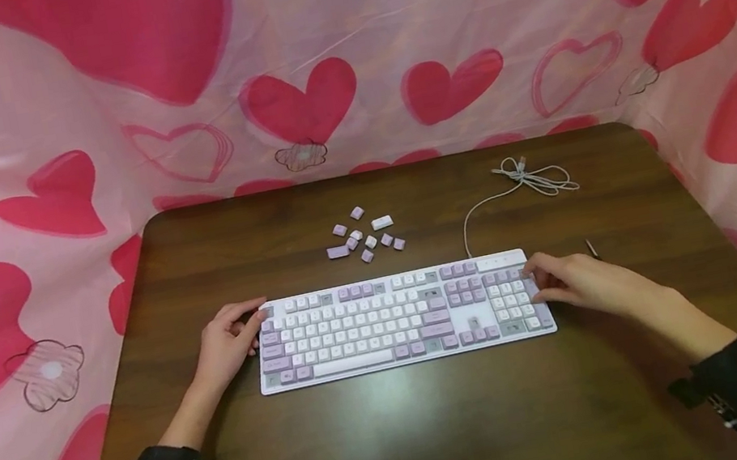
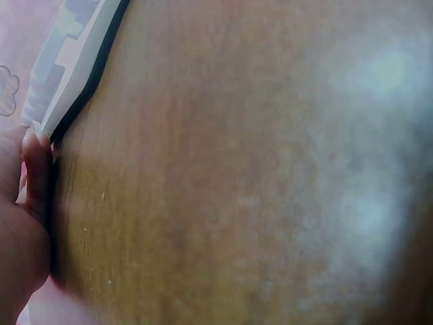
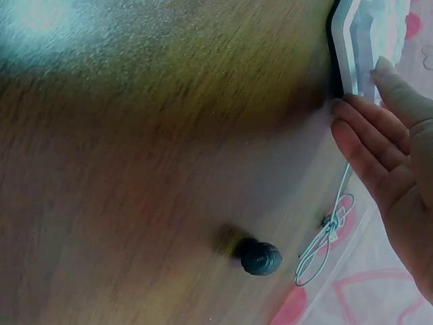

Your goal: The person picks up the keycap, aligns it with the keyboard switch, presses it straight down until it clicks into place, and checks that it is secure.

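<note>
A white and lilac keyboard [image 1: 366,343] lies across the table, with several grey gaps where keycaps are absent. My left hand [image 1: 224,346] holds it at the upper left corner; in the left wrist view the fingertips [image 2: 37,145] meet its edge. At the opposite end my right hand [image 1: 588,282] grips the right edge, thumb on top and fingers against the side, as the right wrist view shows. Behind the keyboard lie several loose white and lilac keycaps [image 1: 339,252], scattered in a small group.
A pale cable [image 1: 545,181] runs from the keyboard's back edge to a tied bundle at the back right. Right of my right hand is a small dark object [image 1: 592,250], round-ended in the right wrist view. Heart-patterned cloth [image 1: 301,102] hangs around the brown table [image 1: 391,440].
</note>
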`<state>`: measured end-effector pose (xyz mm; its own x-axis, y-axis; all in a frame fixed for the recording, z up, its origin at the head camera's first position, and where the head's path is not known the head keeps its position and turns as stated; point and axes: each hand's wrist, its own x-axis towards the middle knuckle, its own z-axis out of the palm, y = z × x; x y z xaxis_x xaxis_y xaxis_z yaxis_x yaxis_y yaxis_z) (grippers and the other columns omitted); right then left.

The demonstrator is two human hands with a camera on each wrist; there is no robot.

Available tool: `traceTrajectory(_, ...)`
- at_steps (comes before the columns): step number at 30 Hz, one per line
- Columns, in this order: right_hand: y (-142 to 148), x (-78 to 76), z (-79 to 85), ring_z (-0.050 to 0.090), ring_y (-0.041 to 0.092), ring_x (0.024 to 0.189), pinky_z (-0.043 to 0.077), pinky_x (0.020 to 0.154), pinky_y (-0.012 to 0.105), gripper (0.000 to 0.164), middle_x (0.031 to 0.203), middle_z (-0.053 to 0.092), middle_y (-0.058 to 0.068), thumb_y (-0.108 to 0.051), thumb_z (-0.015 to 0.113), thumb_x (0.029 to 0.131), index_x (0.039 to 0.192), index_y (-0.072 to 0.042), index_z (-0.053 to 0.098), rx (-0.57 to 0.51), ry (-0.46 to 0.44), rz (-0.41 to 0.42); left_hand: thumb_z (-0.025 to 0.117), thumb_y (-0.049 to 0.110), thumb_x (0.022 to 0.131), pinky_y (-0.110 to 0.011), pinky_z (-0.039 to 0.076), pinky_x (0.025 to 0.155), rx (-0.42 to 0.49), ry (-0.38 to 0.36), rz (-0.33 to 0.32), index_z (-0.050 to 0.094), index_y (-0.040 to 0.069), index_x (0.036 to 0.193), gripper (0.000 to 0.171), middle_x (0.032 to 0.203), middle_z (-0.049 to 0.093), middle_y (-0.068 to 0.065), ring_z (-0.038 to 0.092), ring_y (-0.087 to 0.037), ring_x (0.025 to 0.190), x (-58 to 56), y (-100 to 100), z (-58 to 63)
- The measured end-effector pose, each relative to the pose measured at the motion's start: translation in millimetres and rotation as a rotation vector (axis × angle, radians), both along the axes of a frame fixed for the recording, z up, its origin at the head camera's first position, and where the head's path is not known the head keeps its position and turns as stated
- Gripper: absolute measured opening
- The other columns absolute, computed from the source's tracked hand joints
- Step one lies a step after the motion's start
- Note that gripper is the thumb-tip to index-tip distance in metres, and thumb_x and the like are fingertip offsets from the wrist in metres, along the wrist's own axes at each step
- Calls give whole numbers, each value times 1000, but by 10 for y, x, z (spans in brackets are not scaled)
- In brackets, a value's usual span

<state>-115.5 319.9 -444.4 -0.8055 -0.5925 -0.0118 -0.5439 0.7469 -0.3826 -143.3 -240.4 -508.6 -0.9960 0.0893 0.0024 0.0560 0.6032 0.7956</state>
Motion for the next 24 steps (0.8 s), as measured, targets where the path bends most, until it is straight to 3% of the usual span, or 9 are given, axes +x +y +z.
traceTrajectory(9, 39, -50, 19, 54, 1, 71, 50, 65, 27, 28, 83, 62, -13, -22, 73, 82, 105, -14, 60, -50, -84, 11, 61, 40, 89, -25, 50, 50, 12, -8, 0, 62, 22, 123, 39, 109, 53, -5, 55, -19, 57, -9, 9, 16)
traceTrajectory(17, 16, -83, 77, 52, 1, 69, 49, 64, 25, 31, 79, 59, -14, -29, 72, 82, 105, -12, 61, -31, -165, 7, 62, 39, 89, -24, 48, 47, 17, 15, -1, 63, 22, 122, 37, 106, 53, -4, 55, -17, 55, 12, 13, 6)
traceTrajectory(24, -64, -190, 192, 51, 1, 68, 47, 61, 23, 21, 80, 61, -11, -19, 71, 83, 101, -12, 64, 7, -136, 32, 62, 38, 88, -25, 48, 46, 21, 45, 4, 63, 23, 122, 37, 103, 54, -5, 55, -15, 54, -2, 2, 9)
